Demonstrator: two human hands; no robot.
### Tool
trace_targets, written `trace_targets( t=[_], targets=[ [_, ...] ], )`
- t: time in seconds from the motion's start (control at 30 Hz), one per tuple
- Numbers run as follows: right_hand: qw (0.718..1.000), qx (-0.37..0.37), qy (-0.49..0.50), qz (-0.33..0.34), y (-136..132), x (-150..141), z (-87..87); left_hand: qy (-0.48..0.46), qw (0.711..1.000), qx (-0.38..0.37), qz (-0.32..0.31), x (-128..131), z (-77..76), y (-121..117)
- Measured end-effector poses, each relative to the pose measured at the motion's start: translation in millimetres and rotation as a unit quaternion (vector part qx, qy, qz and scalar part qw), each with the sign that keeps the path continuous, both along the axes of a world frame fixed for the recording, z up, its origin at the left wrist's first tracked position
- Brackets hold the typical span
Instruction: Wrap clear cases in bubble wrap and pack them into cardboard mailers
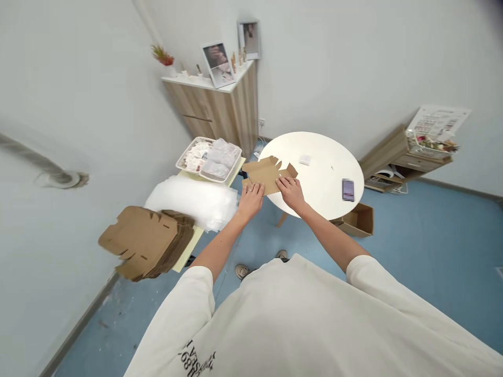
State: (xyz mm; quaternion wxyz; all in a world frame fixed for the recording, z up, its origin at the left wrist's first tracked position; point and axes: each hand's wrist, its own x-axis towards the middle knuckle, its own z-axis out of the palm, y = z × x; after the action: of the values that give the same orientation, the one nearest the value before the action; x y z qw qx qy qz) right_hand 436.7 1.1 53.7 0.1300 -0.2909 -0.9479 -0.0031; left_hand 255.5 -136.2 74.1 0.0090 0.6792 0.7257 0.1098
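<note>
1. Holds one cardboard box blank (264, 174) at left side of round white table (326, 193), partly past the rim; cannot tell if resting on it or lifted.
2. With left hand (252, 200), grips near-left edge, fingers closed over top; underside hidden.
3. With right hand (291, 192), grips near-right part, likewise closed on the cardboard; underside hidden too.
4. Done so far: one blank opened out over table, tabs at far edge and right corner sticking up or out. Looks like an early stage of folding.
5. Left: main panels not yet folded into a closed box, nothing visible inside. Many more in stack of box blanks (143, 235), apparently untouched.
6. Also untouched: translucent white sheets (188, 201), small white packet (305, 160), phone (348, 190).
</note>
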Motion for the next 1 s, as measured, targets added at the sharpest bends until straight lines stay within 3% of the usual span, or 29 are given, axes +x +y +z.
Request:
trace_targets(
  t=[0.2, 0.4, 0.6, 0.87, 1.0],
  targets=[
    [0.997, -0.012, -0.023, -0.074, 38, 93, -24.9, -0.008, 0.999, -0.024, -0.046, 73, -17.1, 65],
    [0.988, -0.047, -0.042, -0.139, 51, 139, -51.4, 0.001, 0.996, -0.040, -0.076, 104, -37.2, 104],
    [0.976, -0.083, -0.067, -0.189, 52, 145, -84.4, 0.011, 0.990, -0.086, -0.107, 105, -70.3, 130],
    [0.960, -0.125, -0.103, -0.229, 58, 124, -132.8, 0.002, 0.979, -0.147, -0.139, 81, -126.8, 158],
    [0.948, -0.149, -0.130, -0.249, 61, 116, -151.8, -0.023, 0.969, -0.187, -0.162, 73, -146.4, 171]
  ],
)
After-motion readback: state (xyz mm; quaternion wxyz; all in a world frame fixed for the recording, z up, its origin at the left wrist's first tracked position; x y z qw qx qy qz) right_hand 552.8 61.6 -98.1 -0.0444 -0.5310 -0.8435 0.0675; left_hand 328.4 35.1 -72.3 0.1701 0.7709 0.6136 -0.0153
